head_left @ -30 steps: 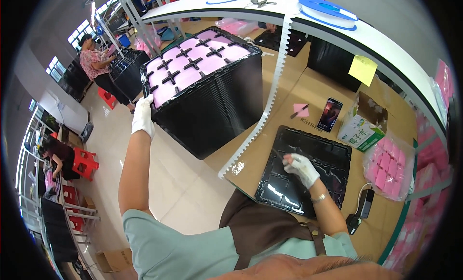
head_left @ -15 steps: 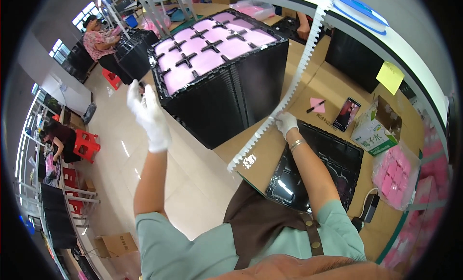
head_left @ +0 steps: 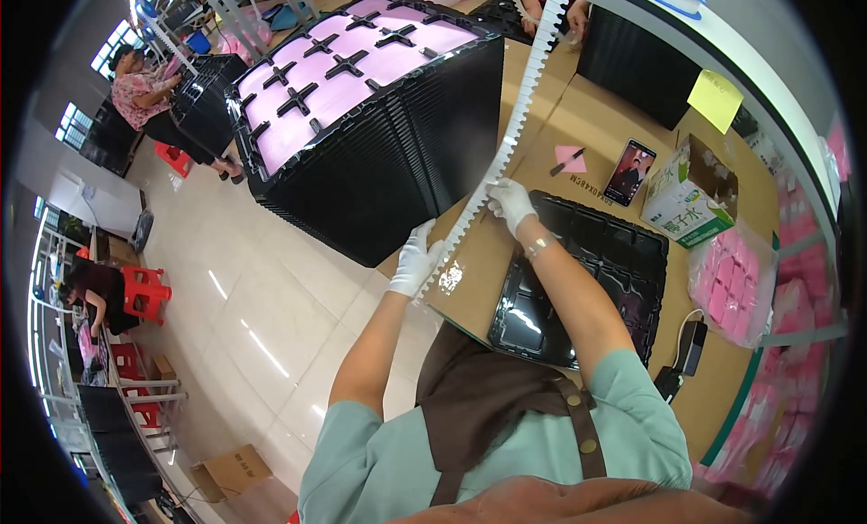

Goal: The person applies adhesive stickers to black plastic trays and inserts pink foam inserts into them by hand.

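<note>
A long white strip with toothed edges [head_left: 526, 90] runs from the top of the view down to the near corner of the cardboard-covered table. My right hand [head_left: 513, 205], in a white glove, is closed on its lower part. My left hand [head_left: 415, 262], also gloved, is beside the strip's lower end. Its thumb and fingers are apart, the thumb close to the strip's edge; whether it touches is unclear. Under my right forearm lies a glossy black plastic tray [head_left: 578, 271]. Beyond my left hand stands a tall stack of black trays [head_left: 379, 163], topped by pink sheets and black cross-shaped dividers.
A phone [head_left: 629, 172], a pen on a pink note [head_left: 568, 161], an open carton [head_left: 691, 191] and bagged pink pieces [head_left: 731, 285] lie on the right. A power adapter [head_left: 693, 347] is near the table edge. Another person's hands [head_left: 576, 18] show at the far side.
My left hand has swung right and down from the raised spot beside the stack to the strip's lower end. My right hand stays on the strip. The whole view has shifted slightly.
</note>
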### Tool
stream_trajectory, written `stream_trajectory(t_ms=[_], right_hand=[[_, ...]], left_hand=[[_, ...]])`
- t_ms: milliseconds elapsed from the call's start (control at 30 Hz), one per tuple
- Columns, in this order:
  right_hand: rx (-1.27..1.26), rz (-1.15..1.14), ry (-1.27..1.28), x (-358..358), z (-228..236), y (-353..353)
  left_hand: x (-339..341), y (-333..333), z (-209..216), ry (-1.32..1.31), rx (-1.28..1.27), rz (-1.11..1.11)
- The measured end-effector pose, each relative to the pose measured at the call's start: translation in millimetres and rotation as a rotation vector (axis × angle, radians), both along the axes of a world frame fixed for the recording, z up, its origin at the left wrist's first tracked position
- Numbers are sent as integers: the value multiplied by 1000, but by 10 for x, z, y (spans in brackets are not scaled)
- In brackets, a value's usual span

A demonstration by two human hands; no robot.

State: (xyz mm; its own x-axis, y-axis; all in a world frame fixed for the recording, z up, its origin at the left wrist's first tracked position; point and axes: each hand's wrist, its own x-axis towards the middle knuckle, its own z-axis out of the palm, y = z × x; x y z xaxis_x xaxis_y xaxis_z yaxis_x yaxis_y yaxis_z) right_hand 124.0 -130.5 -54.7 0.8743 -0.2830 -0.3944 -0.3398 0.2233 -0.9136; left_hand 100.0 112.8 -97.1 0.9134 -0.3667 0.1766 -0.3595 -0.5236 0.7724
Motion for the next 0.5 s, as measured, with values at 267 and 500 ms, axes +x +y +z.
stream_trajectory(t_ms=[267, 500], right_hand=[[259, 98, -373, -603, 687, -461], [360, 321, -224, -1490, 426, 230]], left_hand=[[-291, -48, 769, 1015, -62, -271], [-415, -563, 1429, 934, -668, -48]])
